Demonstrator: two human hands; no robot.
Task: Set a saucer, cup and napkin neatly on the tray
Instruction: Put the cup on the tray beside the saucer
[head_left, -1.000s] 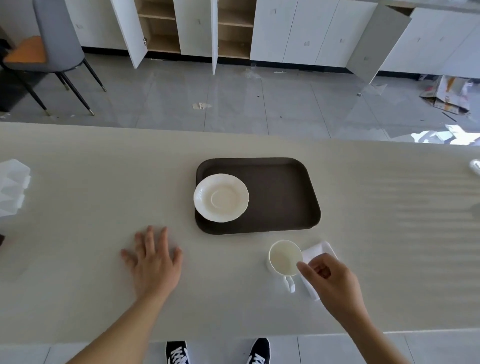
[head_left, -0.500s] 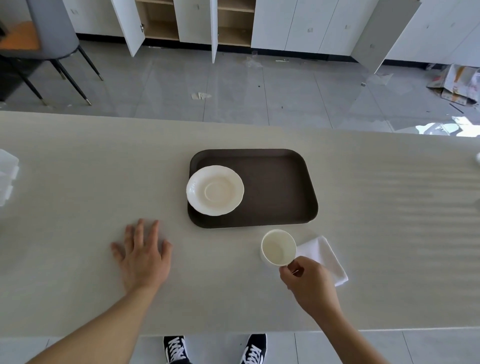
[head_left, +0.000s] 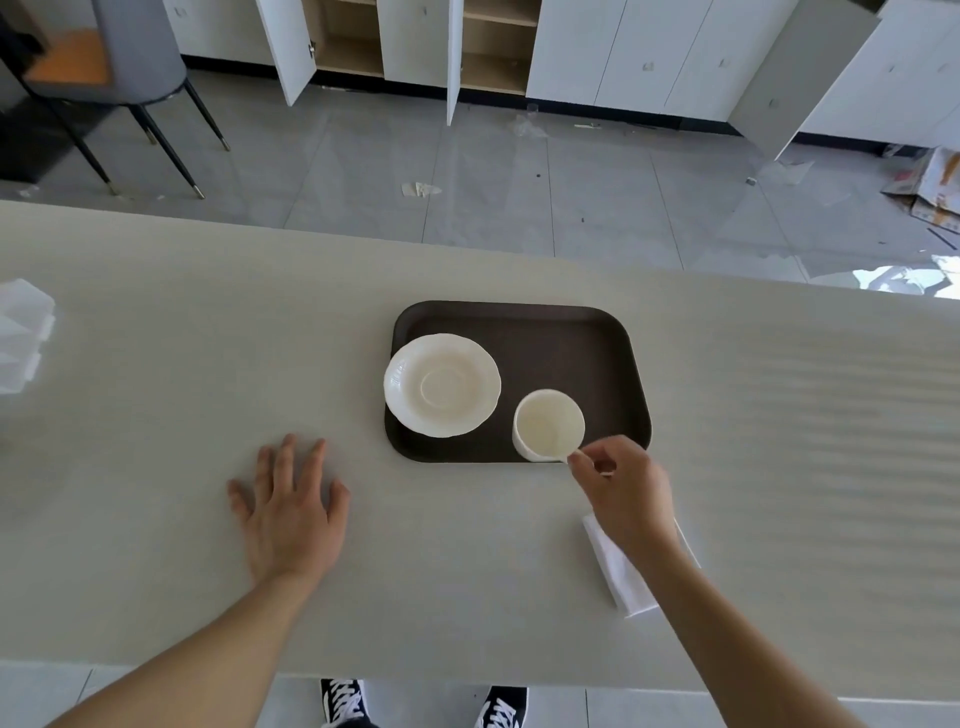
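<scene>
Saucer (head_left: 442, 385) on the tray (head_left: 566, 343); right hand (head_left: 621, 488) pinches the cup (head_left: 548, 426) over it — napkin (head_left: 618, 569) waits at the counter's (head_left: 156, 364) near edge; left hand (head_left: 291, 512) flat, empty.

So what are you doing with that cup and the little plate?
A person is setting up a tray on a long table. The saucer already sits on the tray's left side. The right hand holds the cup by its handle over the tray's near edge, just right of the saucer, not on it. The left hand lies flat on the table. The white napkin is still on the table, partly under the right arm.
</scene>
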